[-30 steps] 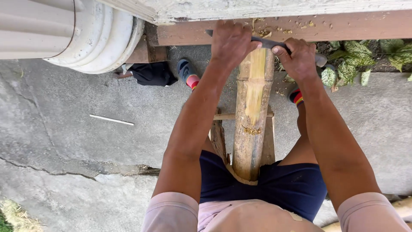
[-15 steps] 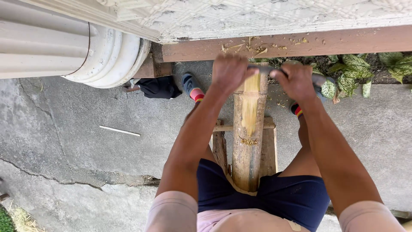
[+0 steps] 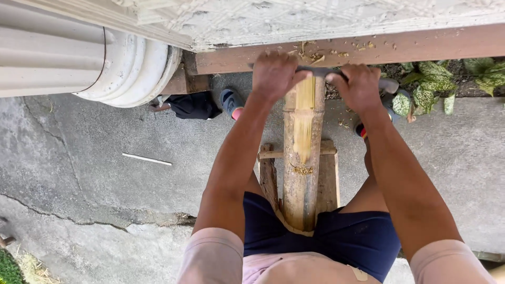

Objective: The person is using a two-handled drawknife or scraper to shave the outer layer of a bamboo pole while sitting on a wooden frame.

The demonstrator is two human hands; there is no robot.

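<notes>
Gripping a two-handled drawknife across the far end of a bamboo pole, the left hand and right hand are keeping fingers closed on its handles. Pole's long axis is running from the blade toward the person's lap, over a wooden stand, both hands equally near.

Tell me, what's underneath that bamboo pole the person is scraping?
Under the bamboo pole sits a small wooden stand, with a crossbar beneath the pole. Below that lies concrete ground. The stand's legs and the pole's near end are hidden by the person's shorts.
</notes>
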